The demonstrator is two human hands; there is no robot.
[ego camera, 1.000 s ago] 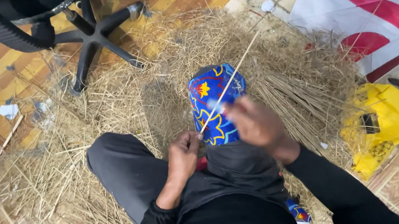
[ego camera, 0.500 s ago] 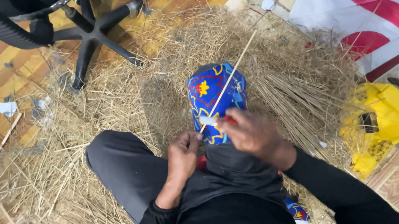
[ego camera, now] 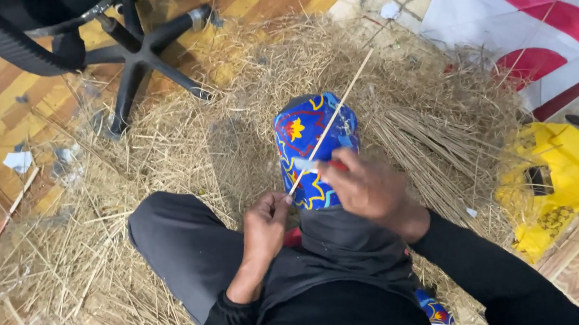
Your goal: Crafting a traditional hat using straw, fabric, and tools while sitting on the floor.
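My left hand (ego camera: pixel 266 224) pinches the lower end of a long thin straw stalk (ego camera: pixel 335 113) that slants up and to the right. My right hand (ego camera: pixel 368 187) grips a small knife with a red handle (ego camera: pixel 312 164), its blade laid against the stalk just above my left fingers. Both hands work over my knee, which is covered by a blue cloth with yellow and red patterns (ego camera: pixel 304 142). I sit on the floor in black clothes.
Loose straw (ego camera: pixel 160 148) covers the floor all around me. A neat bundle of stalks (ego camera: pixel 429 149) lies to the right. A black office chair base (ego camera: pixel 138 58) stands at upper left. A yellow plastic bag (ego camera: pixel 557 171) lies at right, a red and white sheet (ego camera: pixel 558 33) beyond.
My right hand has slid the knife a little down the stalk toward my left hand. My left hand keeps its hold on the stalk.
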